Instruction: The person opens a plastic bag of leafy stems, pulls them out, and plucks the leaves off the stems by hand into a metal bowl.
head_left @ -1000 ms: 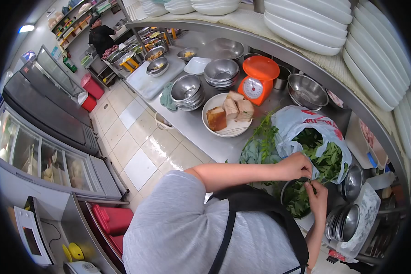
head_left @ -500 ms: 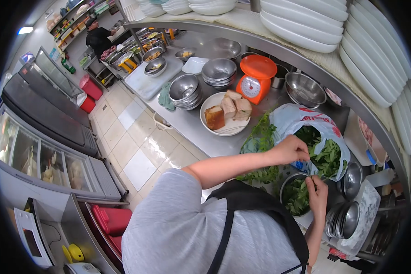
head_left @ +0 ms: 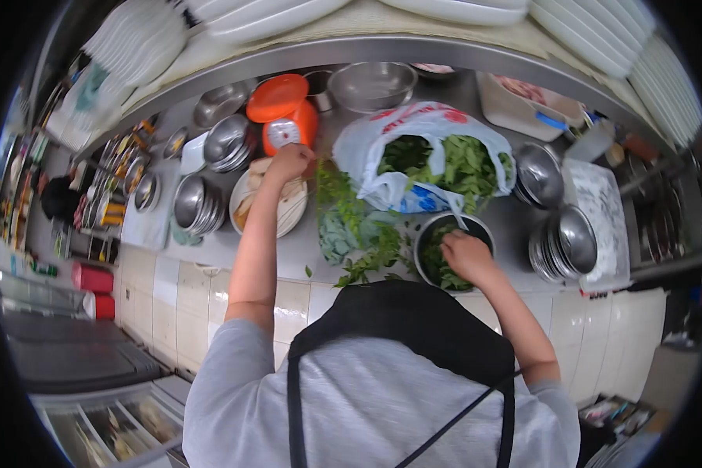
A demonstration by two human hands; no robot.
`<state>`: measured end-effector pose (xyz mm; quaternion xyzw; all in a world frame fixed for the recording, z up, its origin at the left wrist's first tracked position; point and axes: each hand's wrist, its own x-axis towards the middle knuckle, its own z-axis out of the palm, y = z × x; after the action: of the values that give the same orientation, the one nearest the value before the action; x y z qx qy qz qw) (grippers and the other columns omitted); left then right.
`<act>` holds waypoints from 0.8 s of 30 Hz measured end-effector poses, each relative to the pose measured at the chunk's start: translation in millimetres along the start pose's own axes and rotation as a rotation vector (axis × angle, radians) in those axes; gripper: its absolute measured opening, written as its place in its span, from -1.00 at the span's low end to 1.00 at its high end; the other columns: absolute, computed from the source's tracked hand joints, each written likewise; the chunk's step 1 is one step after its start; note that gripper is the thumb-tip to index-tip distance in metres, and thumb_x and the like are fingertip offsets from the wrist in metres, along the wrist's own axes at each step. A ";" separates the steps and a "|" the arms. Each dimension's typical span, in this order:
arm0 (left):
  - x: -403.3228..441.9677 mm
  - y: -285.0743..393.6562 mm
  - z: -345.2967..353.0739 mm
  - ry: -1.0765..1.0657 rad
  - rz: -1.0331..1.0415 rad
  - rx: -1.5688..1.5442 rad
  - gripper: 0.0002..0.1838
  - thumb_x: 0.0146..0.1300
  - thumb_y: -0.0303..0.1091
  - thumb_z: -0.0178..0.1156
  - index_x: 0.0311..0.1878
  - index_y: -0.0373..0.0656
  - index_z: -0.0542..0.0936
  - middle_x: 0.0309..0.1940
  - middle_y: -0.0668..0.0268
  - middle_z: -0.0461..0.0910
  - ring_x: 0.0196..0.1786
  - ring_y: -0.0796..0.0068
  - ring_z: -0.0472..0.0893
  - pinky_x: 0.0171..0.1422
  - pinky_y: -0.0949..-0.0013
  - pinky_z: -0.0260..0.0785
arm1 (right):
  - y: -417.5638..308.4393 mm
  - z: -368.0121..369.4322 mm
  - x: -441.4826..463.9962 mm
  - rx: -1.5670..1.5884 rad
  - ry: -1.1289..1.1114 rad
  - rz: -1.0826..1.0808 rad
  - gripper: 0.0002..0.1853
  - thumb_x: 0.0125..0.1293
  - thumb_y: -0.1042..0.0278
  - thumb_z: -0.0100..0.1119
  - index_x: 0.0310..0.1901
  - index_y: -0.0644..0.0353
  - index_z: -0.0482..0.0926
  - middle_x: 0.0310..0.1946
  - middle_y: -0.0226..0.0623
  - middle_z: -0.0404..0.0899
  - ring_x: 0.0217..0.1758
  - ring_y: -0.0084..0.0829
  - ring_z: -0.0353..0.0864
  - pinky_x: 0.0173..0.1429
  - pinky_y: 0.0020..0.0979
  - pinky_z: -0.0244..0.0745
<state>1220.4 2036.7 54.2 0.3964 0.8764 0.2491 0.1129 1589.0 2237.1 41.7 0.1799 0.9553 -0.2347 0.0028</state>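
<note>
I'm working leaves in the pot, right hand bent into them, left hand curled over the plate; whether either grips, I can't tell. Next wants a light touch.

The leaves are green, the plastic bag whitish, patterned in red and blue, the scale bright orange, the apron black.

Metal counter: orange scale, 1 plastic bag (leaves inside), leafy sprigs, pot.
</note>
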 end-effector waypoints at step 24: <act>46.6 140.9 119.2 0.093 0.341 0.516 -0.77 -0.05 -0.42 0.11 -0.27 -0.18 0.60 -0.26 0.10 0.55 -0.05 0.18 0.49 0.00 0.25 0.36 | -32.3 -45.2 25.5 0.223 0.131 -0.298 -0.75 0.11 0.50 0.07 -0.13 0.23 0.51 -0.17 -0.13 0.52 -0.10 -0.13 0.50 0.05 -0.26 0.35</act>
<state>1326.7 2192.3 26.9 0.5415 0.8357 0.0515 -0.0752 1557.5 2239.6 94.1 0.0503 0.9375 -0.3249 -0.1142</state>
